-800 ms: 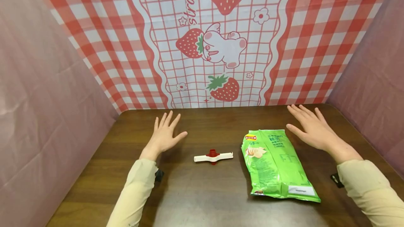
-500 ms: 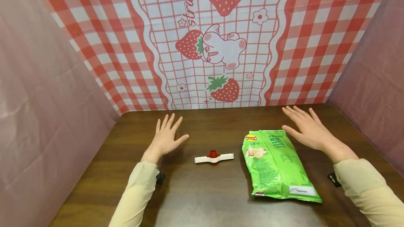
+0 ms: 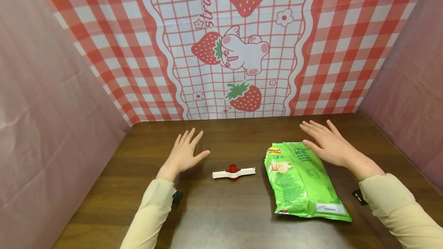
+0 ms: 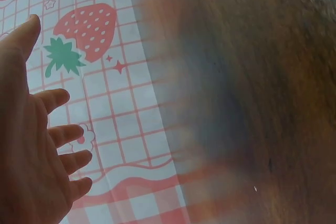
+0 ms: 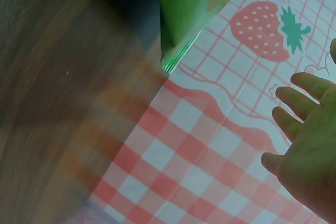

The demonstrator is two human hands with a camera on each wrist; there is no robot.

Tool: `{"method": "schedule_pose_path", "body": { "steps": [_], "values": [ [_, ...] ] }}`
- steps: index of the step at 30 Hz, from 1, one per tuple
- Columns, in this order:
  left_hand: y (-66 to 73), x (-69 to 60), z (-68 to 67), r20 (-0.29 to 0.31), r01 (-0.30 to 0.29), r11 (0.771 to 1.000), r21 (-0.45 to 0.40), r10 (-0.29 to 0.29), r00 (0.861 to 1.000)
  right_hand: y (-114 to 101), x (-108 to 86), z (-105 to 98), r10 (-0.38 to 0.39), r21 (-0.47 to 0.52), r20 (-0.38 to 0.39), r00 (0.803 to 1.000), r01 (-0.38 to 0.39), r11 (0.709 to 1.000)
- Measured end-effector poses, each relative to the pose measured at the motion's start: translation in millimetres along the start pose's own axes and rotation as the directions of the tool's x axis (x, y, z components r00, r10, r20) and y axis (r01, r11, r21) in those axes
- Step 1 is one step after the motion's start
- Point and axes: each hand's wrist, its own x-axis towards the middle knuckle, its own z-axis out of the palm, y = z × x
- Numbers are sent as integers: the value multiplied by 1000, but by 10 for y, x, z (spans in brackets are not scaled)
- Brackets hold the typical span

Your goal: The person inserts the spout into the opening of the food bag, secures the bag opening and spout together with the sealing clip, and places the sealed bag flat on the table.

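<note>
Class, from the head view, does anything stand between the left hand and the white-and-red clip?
Nothing visible does: only tabletop shows between the left hand and the clip. The green bag lies to the clip's right, outside that path.

Person wearing long pale cream-yellow sleeves, left sleeve (image 3: 147, 216) showing toward table's (image 3: 221, 218) left edge, right sleeve (image 3: 403, 210) toward right edge. Cuffs (image 3: 377, 188) looking kinda wide and baggy, fabric wrinkling further up. Black piece (image 3: 359, 197) poking out on inner side of each, right one showing light patch or gap, can't tell which. Left hand (image 3: 183, 156), right hand (image 3: 327, 144) going bare.
</note>
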Motion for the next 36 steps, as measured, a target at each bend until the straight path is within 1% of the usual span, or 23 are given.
{"method": "schedule_pose_path", "body": {
  "steps": [4, 7, 12, 16, 20, 24, 28, 36],
  "values": [
    [21, -8, -13, -1, -3, 1000, 8, 3, 1000, -49, 17, 13, -34, -1, 5, 999, 34, 999],
    [38, -11, -17, 10, -7, 1000, 6, 7, 1000, -79, 24, 39, -58, -1, 3, 998, 58, 998],
    [61, -22, 0, 13, -13, 1000, 17, 13, 1000, -165, 45, 87, -79, 5, 18, 997, 79, 997],
    [88, -26, 15, 12, -21, 1000, 18, 21, 1000, -246, 55, 112, -100, -14, 11, 995, 100, 995],
    [124, -19, 24, 8, -38, 999, 19, 38, 999, -313, 80, 144, -115, -30, 0, 993, 115, 993],
    [154, -16, 33, -1, -61, 998, 26, 61, 998, -369, 110, 184, -126, -37, 17, 992, 126, 991],
    [173, -19, 52, 1, -72, 997, 33, 72, 997, -418, 135, 218, -141, -41, 22, 990, 141, 989],
    [223, -28, 87, 27, -66, 997, 35, 65, 998, -523, 160, 274, -179, -50, 7, 984, 179, 983]
  ]
}}
